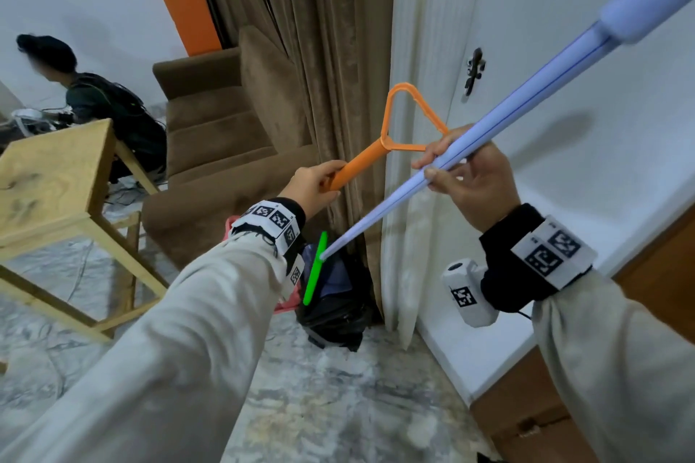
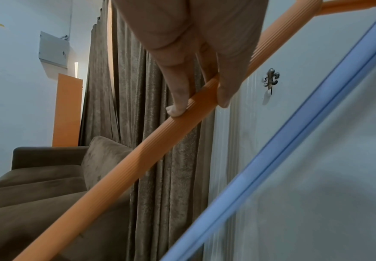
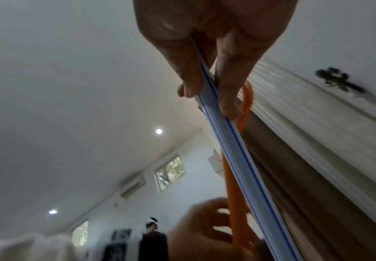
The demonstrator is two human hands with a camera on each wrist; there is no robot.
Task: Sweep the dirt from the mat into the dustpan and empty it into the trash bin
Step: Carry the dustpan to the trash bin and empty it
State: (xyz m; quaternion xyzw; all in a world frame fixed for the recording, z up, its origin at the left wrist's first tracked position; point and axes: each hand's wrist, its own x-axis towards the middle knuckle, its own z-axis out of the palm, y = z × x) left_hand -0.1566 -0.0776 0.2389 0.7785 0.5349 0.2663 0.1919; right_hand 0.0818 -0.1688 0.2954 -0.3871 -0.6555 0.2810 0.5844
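Observation:
My left hand (image 1: 316, 180) grips the ribbed orange dustpan handle (image 1: 361, 162), which ends in a triangular loop. In the left wrist view the fingers (image 2: 180, 98) curl round that handle (image 2: 160, 137). A pink part of the dustpan (image 1: 231, 225) peeks out behind my left wrist. My right hand (image 1: 462, 177) pinches the pale blue broom handle (image 1: 526, 98) between thumb and fingers (image 3: 227, 98). The green broom head (image 1: 315, 269) hangs over the trash bin (image 1: 338, 316), which is lined with a black bag and stands on the floor by the curtain.
A wooden table (image 1: 56, 180) stands at the left, with a seated person (image 1: 94, 98) behind it. A brown sofa (image 1: 225, 124) and brown curtain (image 1: 319, 49) lie ahead. A white wall with a metal hook (image 1: 474, 71) is at the right. The floor (image 1: 301, 387) is marbled grey.

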